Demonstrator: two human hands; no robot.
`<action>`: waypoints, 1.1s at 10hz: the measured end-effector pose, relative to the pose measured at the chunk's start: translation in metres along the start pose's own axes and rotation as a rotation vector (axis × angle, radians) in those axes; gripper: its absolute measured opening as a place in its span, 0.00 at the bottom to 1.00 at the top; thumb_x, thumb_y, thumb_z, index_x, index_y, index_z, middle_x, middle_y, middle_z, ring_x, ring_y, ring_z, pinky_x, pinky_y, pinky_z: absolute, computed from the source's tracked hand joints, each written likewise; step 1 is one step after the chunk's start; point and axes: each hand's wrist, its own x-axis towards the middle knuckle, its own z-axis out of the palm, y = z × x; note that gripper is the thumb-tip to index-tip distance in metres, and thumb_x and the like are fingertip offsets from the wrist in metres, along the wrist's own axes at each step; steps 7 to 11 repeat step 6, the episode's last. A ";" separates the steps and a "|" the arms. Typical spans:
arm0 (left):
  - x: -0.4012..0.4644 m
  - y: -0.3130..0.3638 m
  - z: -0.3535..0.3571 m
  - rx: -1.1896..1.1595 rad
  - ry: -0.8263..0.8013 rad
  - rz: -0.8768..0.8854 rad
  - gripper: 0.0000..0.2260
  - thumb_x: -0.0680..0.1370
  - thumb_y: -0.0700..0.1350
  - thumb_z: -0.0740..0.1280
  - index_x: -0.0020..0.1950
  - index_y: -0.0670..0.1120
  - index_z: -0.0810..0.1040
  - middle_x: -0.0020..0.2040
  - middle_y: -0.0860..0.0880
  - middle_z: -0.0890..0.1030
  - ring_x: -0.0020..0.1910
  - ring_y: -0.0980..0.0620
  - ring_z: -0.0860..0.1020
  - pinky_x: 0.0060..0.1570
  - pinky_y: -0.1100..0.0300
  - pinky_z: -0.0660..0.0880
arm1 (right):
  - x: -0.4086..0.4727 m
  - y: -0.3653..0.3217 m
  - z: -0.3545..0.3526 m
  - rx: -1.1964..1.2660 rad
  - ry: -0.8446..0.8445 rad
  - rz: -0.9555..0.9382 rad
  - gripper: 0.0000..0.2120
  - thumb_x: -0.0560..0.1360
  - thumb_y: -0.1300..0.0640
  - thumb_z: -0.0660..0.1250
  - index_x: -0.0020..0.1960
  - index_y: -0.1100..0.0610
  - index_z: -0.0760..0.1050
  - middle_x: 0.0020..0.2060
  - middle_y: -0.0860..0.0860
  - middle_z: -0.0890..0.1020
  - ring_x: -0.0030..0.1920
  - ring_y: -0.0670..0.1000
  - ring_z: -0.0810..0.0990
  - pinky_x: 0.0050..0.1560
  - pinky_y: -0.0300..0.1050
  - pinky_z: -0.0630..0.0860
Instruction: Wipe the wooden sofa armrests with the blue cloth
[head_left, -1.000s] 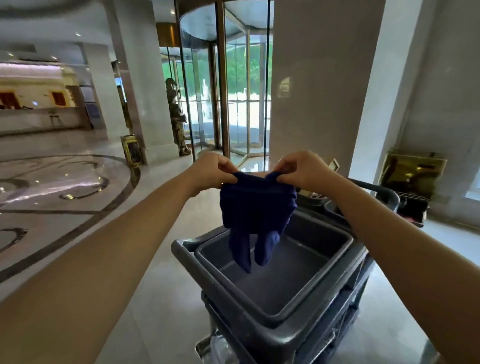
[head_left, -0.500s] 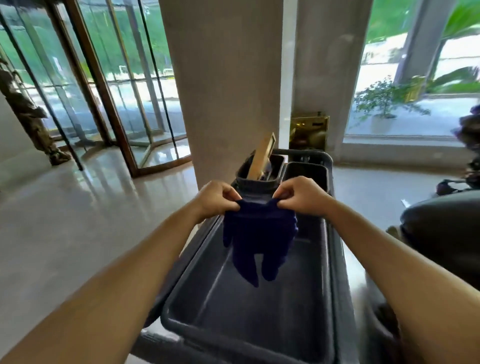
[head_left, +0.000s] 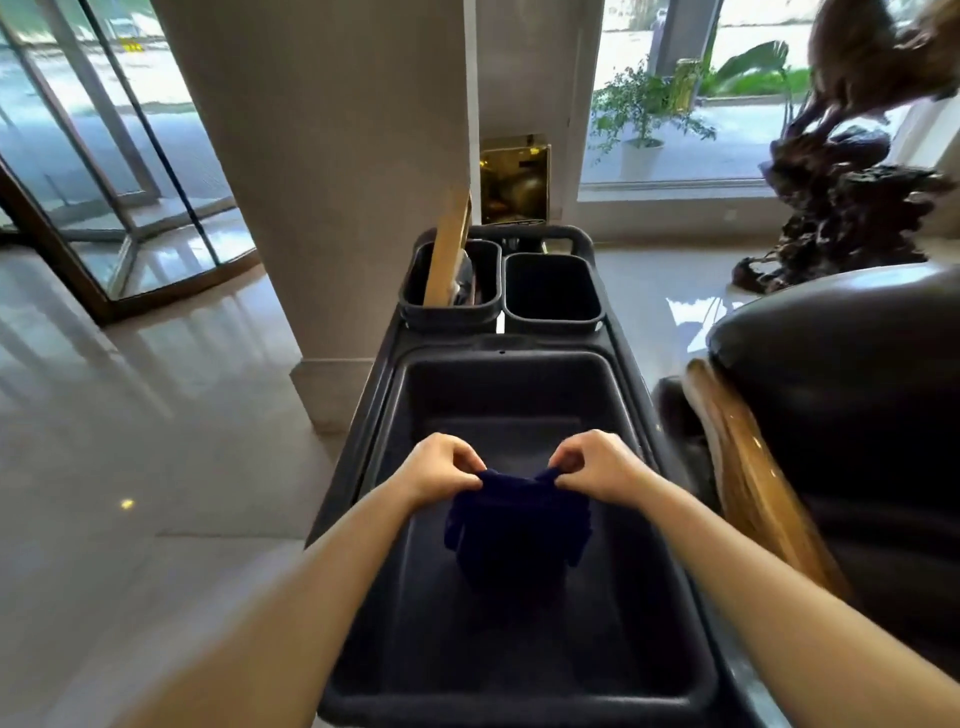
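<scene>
Both hands, left hand (head_left: 441, 467) and right hand (head_left: 597, 465), pinch the top corners of the blue cloth (head_left: 514, 535), which hangs lengthwise downward over the cart's tub (head_left: 498, 369). A wooden armrest (head_left: 748, 478) runs just right of the cart.

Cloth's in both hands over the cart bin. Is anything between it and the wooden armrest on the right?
Nothing visible does. The blue cloth hangs above the cart bin; the wooden armrest lies just right of the right hand, beyond only the bin's rim.
</scene>
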 end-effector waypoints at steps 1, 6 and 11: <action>0.009 -0.025 0.024 -0.025 -0.066 -0.049 0.05 0.68 0.35 0.70 0.42 0.41 0.82 0.39 0.45 0.83 0.37 0.53 0.79 0.45 0.56 0.77 | 0.001 0.024 0.030 0.035 -0.032 0.079 0.06 0.65 0.64 0.70 0.42 0.58 0.82 0.36 0.50 0.83 0.36 0.44 0.77 0.32 0.22 0.67; 0.018 -0.054 0.060 -0.067 -0.163 -0.172 0.06 0.68 0.34 0.71 0.38 0.45 0.80 0.39 0.45 0.81 0.37 0.51 0.79 0.41 0.57 0.78 | 0.008 0.063 0.070 0.066 -0.172 0.234 0.09 0.66 0.60 0.73 0.46 0.57 0.80 0.39 0.51 0.82 0.38 0.44 0.77 0.37 0.31 0.70; 0.018 -0.054 0.060 -0.067 -0.163 -0.172 0.06 0.68 0.34 0.71 0.38 0.45 0.80 0.39 0.45 0.81 0.37 0.51 0.79 0.41 0.57 0.78 | 0.008 0.063 0.070 0.066 -0.172 0.234 0.09 0.66 0.60 0.73 0.46 0.57 0.80 0.39 0.51 0.82 0.38 0.44 0.77 0.37 0.31 0.70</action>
